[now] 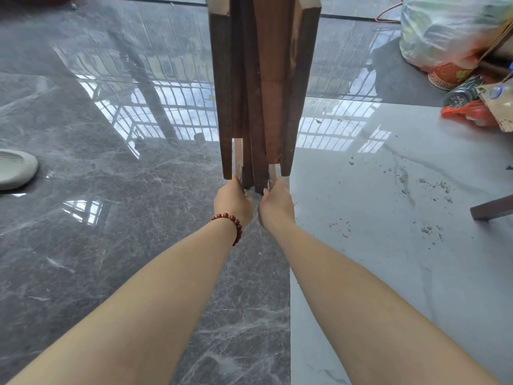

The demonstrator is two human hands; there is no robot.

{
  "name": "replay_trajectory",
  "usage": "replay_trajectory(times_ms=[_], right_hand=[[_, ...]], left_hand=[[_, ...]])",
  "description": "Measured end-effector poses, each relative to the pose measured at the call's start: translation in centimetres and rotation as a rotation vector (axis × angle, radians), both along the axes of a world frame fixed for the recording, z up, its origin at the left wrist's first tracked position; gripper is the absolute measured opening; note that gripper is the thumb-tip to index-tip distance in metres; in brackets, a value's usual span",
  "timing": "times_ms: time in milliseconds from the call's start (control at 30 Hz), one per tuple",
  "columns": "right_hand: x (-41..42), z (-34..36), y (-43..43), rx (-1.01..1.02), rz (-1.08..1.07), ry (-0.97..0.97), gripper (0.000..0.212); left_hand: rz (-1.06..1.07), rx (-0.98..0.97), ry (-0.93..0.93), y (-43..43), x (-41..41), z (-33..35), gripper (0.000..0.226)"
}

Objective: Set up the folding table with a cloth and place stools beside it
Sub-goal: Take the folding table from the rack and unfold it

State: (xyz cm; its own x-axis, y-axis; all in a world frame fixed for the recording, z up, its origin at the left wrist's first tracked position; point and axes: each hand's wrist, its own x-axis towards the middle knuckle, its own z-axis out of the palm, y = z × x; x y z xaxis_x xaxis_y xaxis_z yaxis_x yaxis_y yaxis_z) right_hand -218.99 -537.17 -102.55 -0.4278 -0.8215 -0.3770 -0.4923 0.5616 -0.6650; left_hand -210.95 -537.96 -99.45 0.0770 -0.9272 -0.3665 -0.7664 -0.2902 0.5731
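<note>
no text, label, brand or number can be read anywhere. the red cup [447, 74] at the right edge bears a pale ornamental pattern, not letters. the torn brown cardboard [497, 102] beside it carries a round blue-and-white mark, too blurred to make out.

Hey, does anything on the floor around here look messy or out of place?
Yes. Small crumbs of grey debris are scattered over the light floor tile to the right of the folded table, and a lone slipper lies at the left edge.
</note>
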Motion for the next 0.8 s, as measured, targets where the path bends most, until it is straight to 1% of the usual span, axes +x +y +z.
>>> replay_trajectory(times_ms=[233, 400, 667, 800], right_hand=[[0.5, 0.2, 0.1, 0.045, 0.015, -0.015, 0.019], [0.3, 0.4, 0.3, 0.055, 0.049, -0.003, 0.019], [-0.2, 1.6, 0.6, 0.057, 0.086, 0.011, 0.03], [-0.5, 2.2, 1.0, 0.061, 0.117, 0.013, 0.034]], left_hand=[[-0.001, 0.015, 0.005, 0.1, 0.5, -0.1, 0.024], [-0.023, 0.013, -0.013, 0.0, 1.0, 0.0, 0.022], [-0.021, 0.014, -0.011, -0.2, 1.6, 0.1, 0.023], [-0.023, 0.008, -0.007, 0.1, 1.7, 0.1, 0.02]])
